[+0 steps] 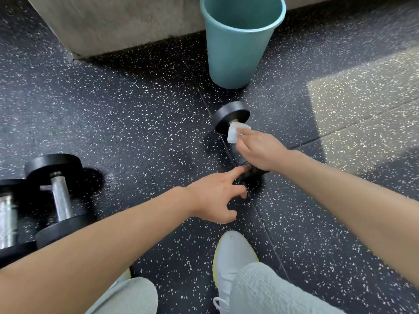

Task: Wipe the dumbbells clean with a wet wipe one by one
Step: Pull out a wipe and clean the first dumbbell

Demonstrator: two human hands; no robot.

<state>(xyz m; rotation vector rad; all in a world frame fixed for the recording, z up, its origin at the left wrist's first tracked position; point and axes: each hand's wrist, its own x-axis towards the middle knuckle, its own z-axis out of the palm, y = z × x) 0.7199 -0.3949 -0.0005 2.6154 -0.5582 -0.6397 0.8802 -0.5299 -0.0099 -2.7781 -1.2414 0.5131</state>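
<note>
Right hand [258,150] pinches a white wet wipe [234,132] against the handle of a black dumbbell [231,117] right of centre, while the left hand [215,196], fingers spread, steadies its near end. Above stands a teal bucket [235,48], its inside hidden; two more dumbbells [56,196] lie lower left.

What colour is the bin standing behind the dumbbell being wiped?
The bin is teal, a plain blue-green with no pattern, seen clearly in the head view.
</note>
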